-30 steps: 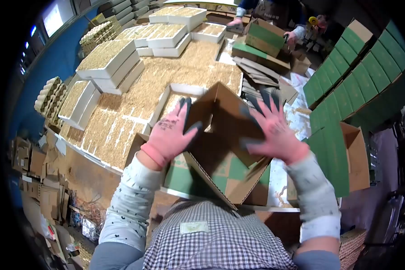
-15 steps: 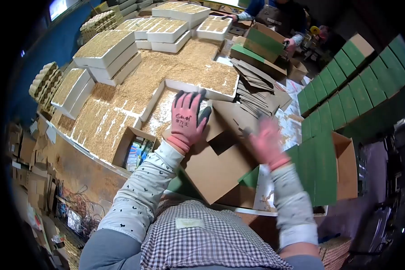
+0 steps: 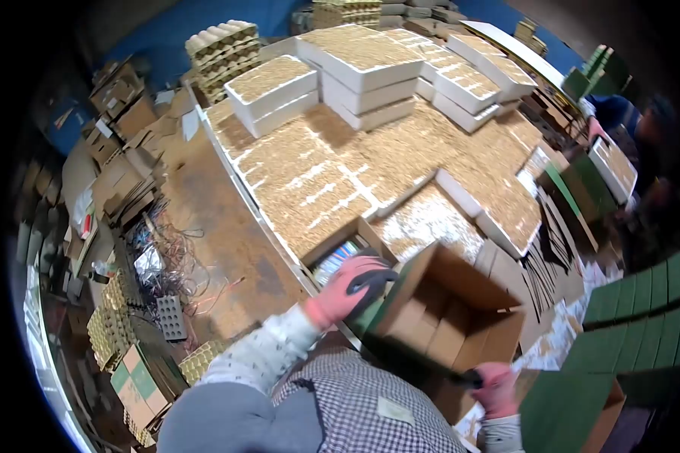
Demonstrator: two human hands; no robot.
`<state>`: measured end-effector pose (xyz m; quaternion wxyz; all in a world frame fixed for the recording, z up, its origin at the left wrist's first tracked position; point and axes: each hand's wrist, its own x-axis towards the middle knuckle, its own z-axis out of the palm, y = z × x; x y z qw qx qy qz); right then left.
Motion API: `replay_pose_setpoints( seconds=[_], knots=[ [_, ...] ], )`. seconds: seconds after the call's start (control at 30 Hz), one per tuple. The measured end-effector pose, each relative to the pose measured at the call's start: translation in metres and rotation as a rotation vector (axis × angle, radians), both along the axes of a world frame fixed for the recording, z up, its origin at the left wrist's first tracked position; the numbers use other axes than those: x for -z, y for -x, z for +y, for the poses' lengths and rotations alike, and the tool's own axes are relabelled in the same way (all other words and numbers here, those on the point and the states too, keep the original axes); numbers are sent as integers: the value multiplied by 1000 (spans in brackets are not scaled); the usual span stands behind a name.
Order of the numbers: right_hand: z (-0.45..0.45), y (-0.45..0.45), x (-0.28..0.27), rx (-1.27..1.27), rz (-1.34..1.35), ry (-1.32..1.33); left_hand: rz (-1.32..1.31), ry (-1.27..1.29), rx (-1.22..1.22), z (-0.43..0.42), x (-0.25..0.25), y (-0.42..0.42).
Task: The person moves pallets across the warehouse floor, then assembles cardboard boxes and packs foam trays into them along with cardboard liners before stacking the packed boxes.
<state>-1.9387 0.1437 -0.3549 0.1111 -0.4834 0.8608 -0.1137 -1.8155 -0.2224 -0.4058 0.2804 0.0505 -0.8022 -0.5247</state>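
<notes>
An open cardboard carton, green outside and brown inside, stands upright in front of me with its mouth facing up. My right hand, in a pink and dark glove, grips the carton's near right edge. To the carton's left, my left hand is curled in the same kind of glove beside a small box of colourful packets. Whatever its fingers hold, if anything, is hidden.
White foam trays of grainy brown material cover the table, several of them stacked. Egg trays stand behind. Flat cardboard and green cartons are at right. A co-worker's hand is near a white tray.
The view has swung left. The carton has been turned over, so its mouth now faces up. My left hand has moved to the packet box, and my right hand has closed on the carton's edge.
</notes>
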Motion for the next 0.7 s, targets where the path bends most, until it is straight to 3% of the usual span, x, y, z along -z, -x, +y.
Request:
replay_pose_setpoints(
  seconds=[0.03, 0.1, 0.17, 0.27, 0.37, 0.4, 0.47, 0.5, 0.53, 0.57, 0.63, 0.7],
  knots=[
    [-19, -17, -6, -126, 247, 3, 70, 317, -87, -18, -10, -18],
    [-36, -23, -11, -28, 165, -69, 20, -7, -466, -55, 9, -43],
    [-37, -19, -12, -1, 142, -74, -517, 12, -1055, -108, 132, -58],
    [-37, -16, -5, -5, 146, -69, -912, -114, -968, -132, 184, -37],
    [-50, -16, -12, 2, 129, -112, -598, -244, -1046, -106, 126, -30],
    [-57, -17, -17, 10, 134, -149, -373, -433, -1029, -102, 102, -23],
    [-52, -20, -17, -8, 126, -189, -130, -434, -924, -119, 124, -29],
    [-52, -21, -17, -6, 130, -190, 56, -794, -787, -129, 93, -25],
    [-53, -21, -20, -5, 133, -191, 111, -1018, -687, -149, 101, -32],
    [-53, -21, -21, -5, 136, -189, 218, -1134, -640, -146, 64, -29],
    [-45, -22, -14, 13, 123, -179, 195, -1183, -553, -148, 32, -42],
    [-45, -22, -18, 24, 143, -94, 160, -717, -518, -154, 16, -56]
  ],
)
